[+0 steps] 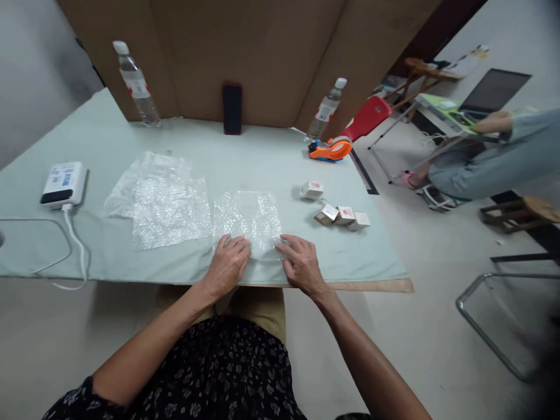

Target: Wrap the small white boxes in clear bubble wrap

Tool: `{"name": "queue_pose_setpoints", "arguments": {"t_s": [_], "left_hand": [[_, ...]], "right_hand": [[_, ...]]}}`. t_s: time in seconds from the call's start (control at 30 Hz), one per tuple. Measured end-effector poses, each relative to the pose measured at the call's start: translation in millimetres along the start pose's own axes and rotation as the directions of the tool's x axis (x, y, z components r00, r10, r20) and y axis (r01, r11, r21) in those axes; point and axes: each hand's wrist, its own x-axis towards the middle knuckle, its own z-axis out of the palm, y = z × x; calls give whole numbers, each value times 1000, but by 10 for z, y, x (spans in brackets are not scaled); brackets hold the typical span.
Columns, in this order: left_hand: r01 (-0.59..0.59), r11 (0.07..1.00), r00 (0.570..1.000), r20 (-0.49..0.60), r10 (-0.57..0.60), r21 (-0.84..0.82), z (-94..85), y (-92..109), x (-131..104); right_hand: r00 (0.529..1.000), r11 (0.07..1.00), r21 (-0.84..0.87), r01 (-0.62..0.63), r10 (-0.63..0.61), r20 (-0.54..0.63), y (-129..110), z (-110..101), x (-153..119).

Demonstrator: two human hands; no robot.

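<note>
A small transparent sheet of bubble wrap (256, 213) lies flat on the cloth-covered table in front of me. On its near left part rest the fingers of my left hand (227, 262), stretched out and slightly bent. My right hand (301, 259) touches the near right edge, its fingers and thumb apart. Left of this sheet are more loose bubble wrap pieces (170, 207), overlapping one another. To the right stand several small white boxes: one box (312, 189) sits apart, and a row of boxes (345, 215) is closer to me.
An orange tape dispenser (336, 150) with a red handle lies at the back right. Two water bottles (139, 87) and a dark phone (232, 109) stand against a cardboard panel (254, 52). A white device (65, 184) with a cable sits left. Another person sits by a laptop (494, 93).
</note>
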Motion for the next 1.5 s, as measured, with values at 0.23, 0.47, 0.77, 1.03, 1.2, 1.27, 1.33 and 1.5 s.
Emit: {"name": "queue_pose_setpoints", "arguments": {"t_s": [0.23, 0.47, 0.77, 1.03, 1.2, 1.27, 1.33, 1.5], "left_hand": [[-64, 997, 998, 16, 65, -38, 88, -61, -21], [-80, 993, 993, 81, 87, -81, 20, -115, -59], [-24, 991, 995, 95, 37, -131, 24, -109, -51], [14, 995, 992, 128, -2, -94, -42, -73, -89], [4, 996, 995, 104, 6, -93, -21, -77, -113], [12, 995, 995, 103, -1, -101, -29, -79, -112], [13, 994, 994, 106, -1, -110, -47, -81, -113], [19, 991, 992, 127, -2, -134, -90, -93, -133]], "right_hand": [[889, 858, -240, -454, 456, -53, 841, -593, 309], [877, 859, -216, -465, 480, 19, 955, -554, 683], [953, 497, 815, -299, 205, 224, 136, 59, 774], [984, 951, 285, -117, 73, 160, 234, 226, 719], [980, 984, 180, -11, -26, 199, 130, 21, 745], [974, 989, 145, 9, -42, 222, 17, 33, 843], [973, 997, 71, -27, 10, 229, -90, 66, 928], [952, 976, -98, -195, 212, 222, -258, 17, 876]]}}
